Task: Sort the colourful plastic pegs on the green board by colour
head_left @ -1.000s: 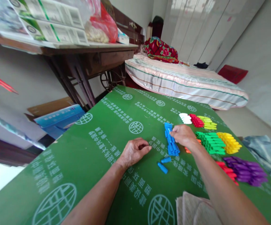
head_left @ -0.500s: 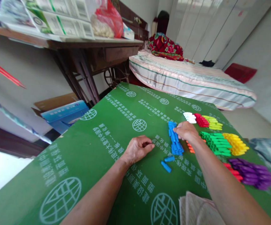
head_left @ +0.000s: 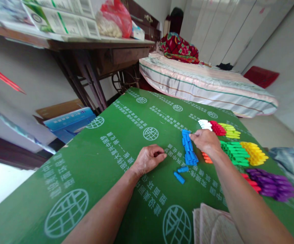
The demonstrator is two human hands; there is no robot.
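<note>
My left hand [head_left: 150, 158] rests on the green board [head_left: 126, 132] with its fingers loosely curled in and nothing visible in them. To its right lies a narrow stack of small blue plastic tubes [head_left: 188, 147], tapered like pen caps. Beside the upper right edge of this stack is my right hand [head_left: 206, 139], its thumb and fingers drawn together; whatever the fingertips might hold is hidden. Two loose blue tubes, one of them the lower tube [head_left: 179, 177], lie below the stack. Orange tubes [head_left: 207, 157] show partly under my right wrist.
Sorted piles of white [head_left: 205, 124], dark red [head_left: 217, 128], lime [head_left: 229, 130], green [head_left: 235, 153], yellow [head_left: 254, 153] and purple [head_left: 271, 184] tubes lie on the right. Red tubes [head_left: 251, 183] sit beside the purple. A folded cloth [head_left: 214, 225] lies at the near edge. A bed [head_left: 208, 81] stands beyond.
My right hand has shifted slightly right and up, off the blue stack's edge, uncovering more of it. My left hand stays in place. The whole view has moved a little.
</note>
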